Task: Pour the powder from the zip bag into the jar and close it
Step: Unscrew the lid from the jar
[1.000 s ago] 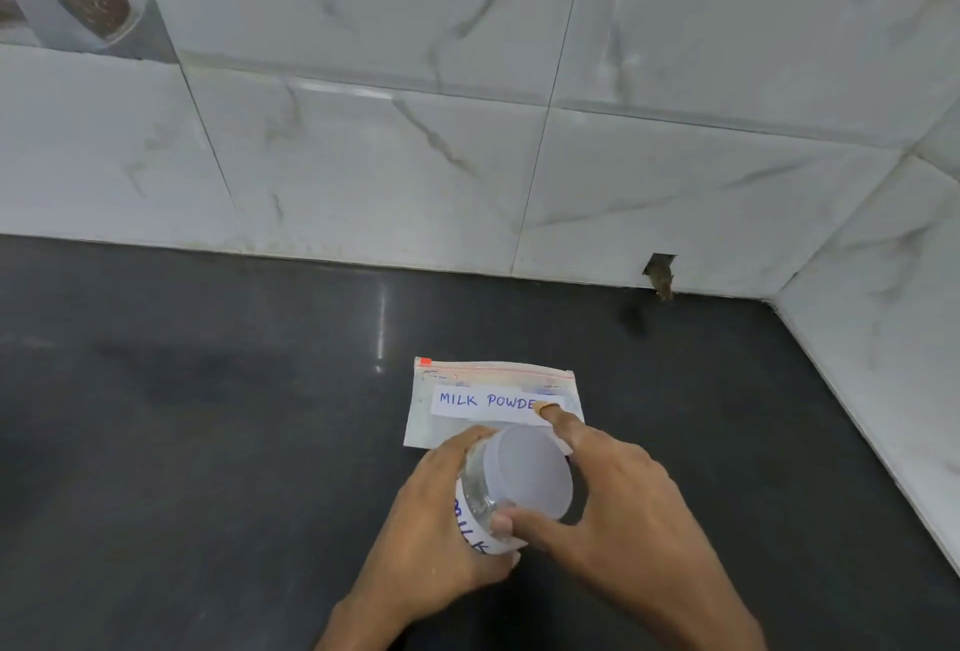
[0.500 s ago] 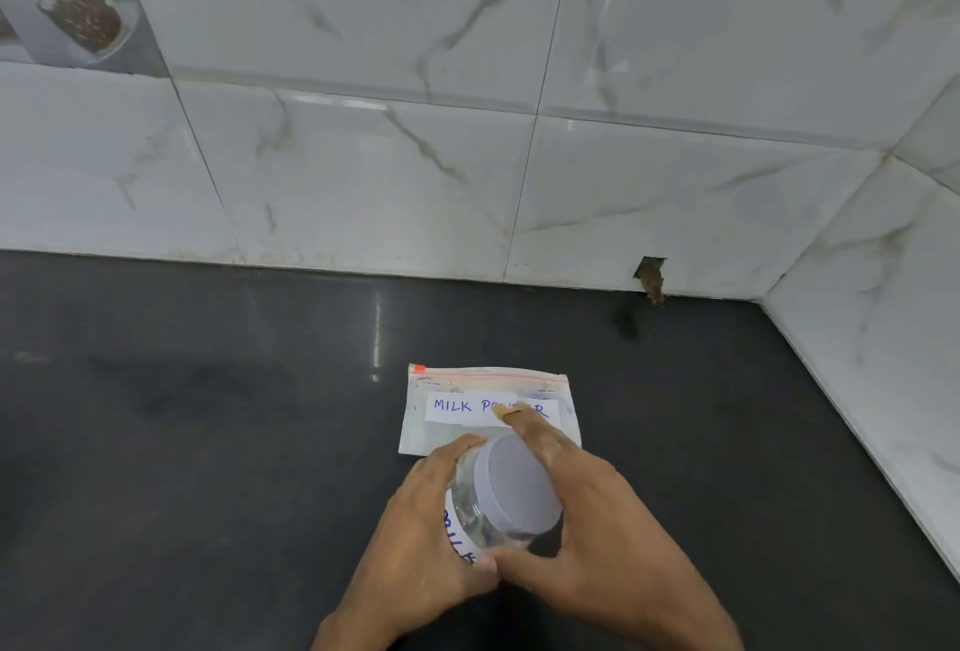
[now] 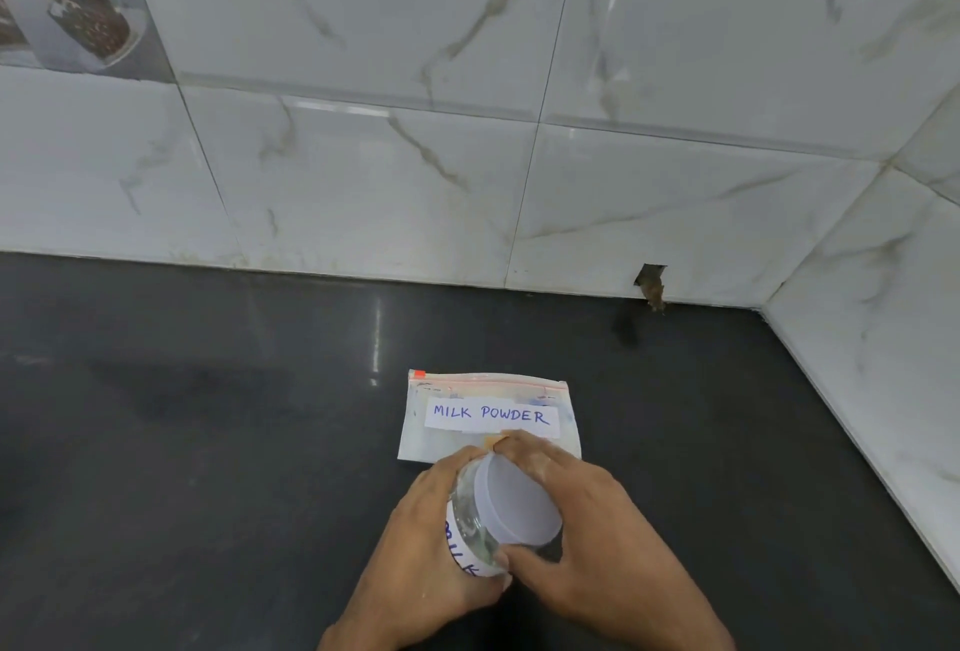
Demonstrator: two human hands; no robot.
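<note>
Dark countertop w/ marble-look wall tiles behind, chipped hole at their base.

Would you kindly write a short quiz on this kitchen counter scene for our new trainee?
1. True or false: the zip bag lies flat on the dark counter, beyond the jar.
2. The left hand holds the jar; what does the right hand grip? A. the zip bag B. the lid C. nothing
3. Fill in: the bag's label reads "MILK ____".
Key: 1 true; 2 B; 3 POWDER.
</note>
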